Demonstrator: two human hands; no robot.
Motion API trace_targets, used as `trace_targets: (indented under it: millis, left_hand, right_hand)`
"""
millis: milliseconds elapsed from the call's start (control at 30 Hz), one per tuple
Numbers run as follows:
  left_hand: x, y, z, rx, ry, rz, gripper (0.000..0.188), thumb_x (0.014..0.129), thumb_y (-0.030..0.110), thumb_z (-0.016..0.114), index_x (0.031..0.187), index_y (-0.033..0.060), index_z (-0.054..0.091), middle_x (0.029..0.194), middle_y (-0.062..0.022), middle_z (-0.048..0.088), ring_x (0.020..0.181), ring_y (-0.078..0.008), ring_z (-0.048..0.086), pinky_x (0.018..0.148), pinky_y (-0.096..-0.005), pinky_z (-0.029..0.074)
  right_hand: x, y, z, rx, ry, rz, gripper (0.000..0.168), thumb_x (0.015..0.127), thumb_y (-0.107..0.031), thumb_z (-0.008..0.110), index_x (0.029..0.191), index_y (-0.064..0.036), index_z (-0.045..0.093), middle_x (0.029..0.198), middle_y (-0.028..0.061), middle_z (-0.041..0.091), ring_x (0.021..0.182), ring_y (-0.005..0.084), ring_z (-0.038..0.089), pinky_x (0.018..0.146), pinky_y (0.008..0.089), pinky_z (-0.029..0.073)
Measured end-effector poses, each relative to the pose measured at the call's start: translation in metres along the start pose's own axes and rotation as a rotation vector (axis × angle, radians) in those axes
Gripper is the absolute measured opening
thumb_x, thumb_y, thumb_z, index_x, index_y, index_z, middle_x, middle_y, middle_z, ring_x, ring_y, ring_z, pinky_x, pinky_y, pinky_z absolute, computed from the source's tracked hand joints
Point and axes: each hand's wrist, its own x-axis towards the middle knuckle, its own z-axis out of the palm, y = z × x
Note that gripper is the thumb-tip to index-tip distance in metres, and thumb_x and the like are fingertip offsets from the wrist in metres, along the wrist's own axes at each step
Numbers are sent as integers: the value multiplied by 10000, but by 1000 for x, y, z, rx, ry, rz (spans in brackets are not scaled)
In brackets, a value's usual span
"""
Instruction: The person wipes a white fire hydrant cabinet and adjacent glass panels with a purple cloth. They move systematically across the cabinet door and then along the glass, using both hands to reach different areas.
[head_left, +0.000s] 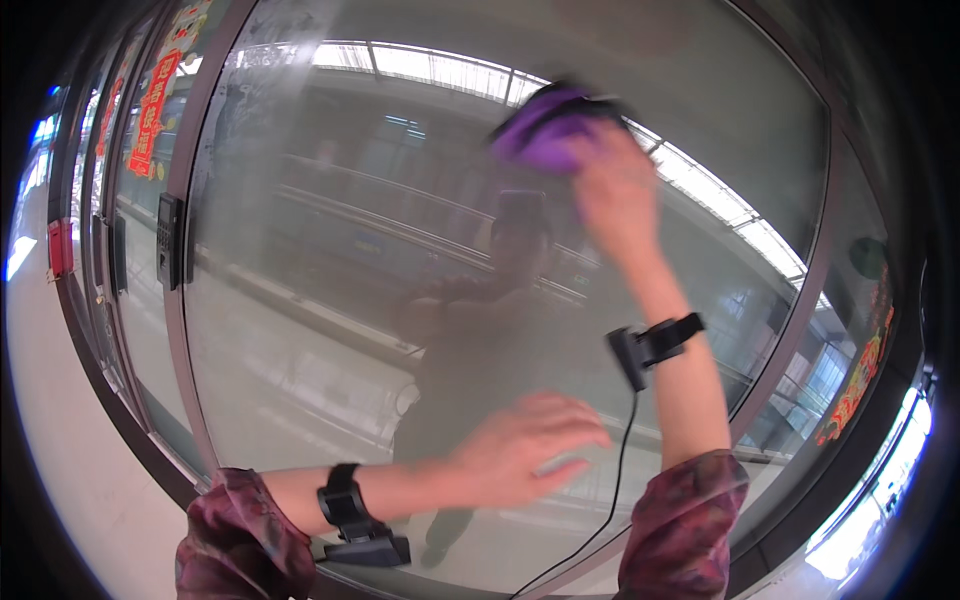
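Note:
A large framed glass panel (315, 352) fills the view before me and mirrors a railing, bright windows and a person's dark outline. High on its right half, my right hand (619, 191) grips a purple cloth (544, 146) with dark parts, at the glass. Motion blurs both hand and cloth, so the cloth's exact contact with the pane is hard to make out. Lower down, my left hand (532, 450) hangs in front of the glass with thumb and fingers apart and nothing in it. Black strapped devices sit on the right wrist (652, 345) and left wrist (352, 517).
A black door lock with a keypad (169, 240) juts from the left frame. Red paper decorations with writing (154, 112) hang on the glass farther left, near a red box (60, 247). From the right wrist device a thin black cable (616, 487) runs downward.

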Motion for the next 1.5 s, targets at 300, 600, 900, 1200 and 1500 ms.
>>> trace_targets:
  millis: [300,600,900,1200,1500]
  left_hand:
    - [-34,-110,-49,836,-37,-70,623,866,316,694,1431,145,492,1550,-59,379,1461,-262,304,1200,-494,227]
    - [-43,-137,-45,893,-20,-4,669,784,386,731,1405,213,552,1510,-75,461,1425,-322,381,1169,-547,249]
    - [-48,-137,-45,965,-22,50,652,793,380,709,1405,220,554,1508,-64,464,1419,-311,390,1168,-532,262]
    - [-41,-134,-38,933,-1,82,640,871,397,641,1465,215,486,1536,-41,430,1436,-259,375,1179,-497,256]
    - [-46,-139,-38,908,-1,88,591,929,429,576,1476,235,465,1553,1,407,1449,-211,353,1205,-461,228]
  right_hand:
    - [54,71,39,-397,79,464,335,895,-253,561,1212,-182,641,1314,119,577,1219,323,524,920,530,433]
    - [70,-16,77,85,-17,-45,252,855,-218,631,1098,-221,698,1290,95,607,1227,266,542,957,476,392]
    - [-106,254,-120,-733,-4,626,422,936,-431,490,1330,-292,549,1339,134,578,1181,370,572,920,532,487]
    - [-109,260,-101,-751,4,819,495,972,-491,417,1439,-343,489,1422,152,517,1246,408,523,978,567,438]
    - [135,-4,125,-400,66,171,370,914,-322,561,1268,-217,586,1307,120,578,1185,316,553,846,524,481]
